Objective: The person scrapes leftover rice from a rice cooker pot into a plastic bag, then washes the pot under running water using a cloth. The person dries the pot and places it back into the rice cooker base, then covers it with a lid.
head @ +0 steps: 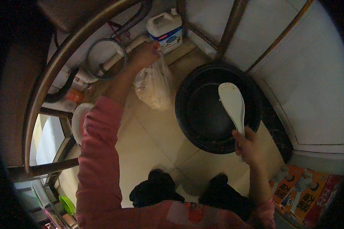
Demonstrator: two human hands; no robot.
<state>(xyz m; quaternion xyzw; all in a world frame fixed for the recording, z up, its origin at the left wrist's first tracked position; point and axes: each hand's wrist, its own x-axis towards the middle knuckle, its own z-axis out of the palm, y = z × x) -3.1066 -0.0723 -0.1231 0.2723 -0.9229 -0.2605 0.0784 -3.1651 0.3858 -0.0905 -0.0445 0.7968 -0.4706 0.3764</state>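
Note:
In my left hand (152, 51), raised at the upper middle, hangs a clear plastic bag (156, 88) gripped by its gathered top. Pale, cream-coloured contents fill its lower part; what they are I cannot tell. My right hand (246, 144) holds a white rice paddle (232, 98) by the handle, blade pointing up and away from me. Small bits cling to the blade's tip and edge. Below the paddle stands a large black round tub (186, 131) on the tiled floor. Its inside looks dark, with no contents that I can make out.
A white jug with a blue label (166, 33) stands by the far wall. A pale pipe (114, 58) and bottles (74, 96) lie left of it. Orange printed packages (301, 189) are at lower right. A white basin (79, 123) sits behind my left sleeve. My shoes are below.

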